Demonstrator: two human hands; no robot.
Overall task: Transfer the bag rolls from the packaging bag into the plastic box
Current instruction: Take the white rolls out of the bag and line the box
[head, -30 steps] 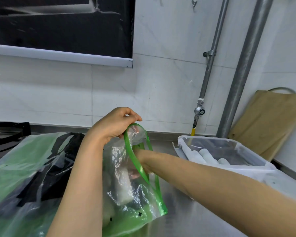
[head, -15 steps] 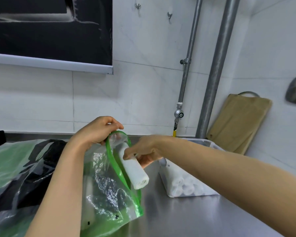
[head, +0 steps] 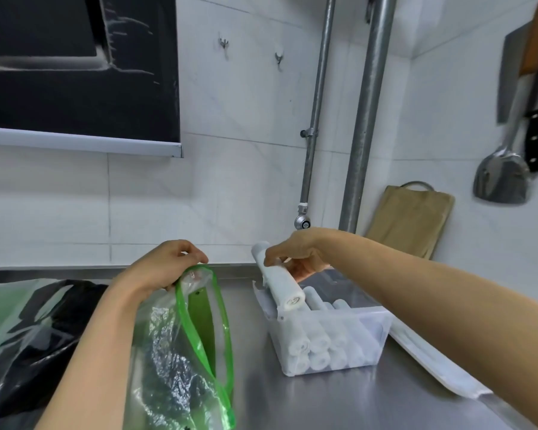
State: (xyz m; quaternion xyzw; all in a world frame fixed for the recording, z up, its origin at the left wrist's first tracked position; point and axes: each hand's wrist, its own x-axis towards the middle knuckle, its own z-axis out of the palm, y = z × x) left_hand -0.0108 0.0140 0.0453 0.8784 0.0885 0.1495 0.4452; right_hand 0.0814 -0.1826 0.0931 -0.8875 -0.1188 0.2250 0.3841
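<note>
steel counter (head: 339, 398): rolls (head: 317, 346) in box (head: 382, 324)

1. We're in a kitchen, and a working one by the look of it: a stainless steel counter (head: 339, 398) runs across the near side, with a white tiled wall (head: 236, 181) behind it
2. Far right, a wooden cutting board (head: 410, 218) leans in the corner
3. Up on the right wall hang a cleaver (head: 511, 76), a black-handled knife (head: 536, 138) and a metal spatula (head: 500, 178)
4. Far centre, a slim pipe (head: 316, 119) drops to a valve (head: 302, 223), with two hooks (head: 279, 57) higher up to its left
</note>
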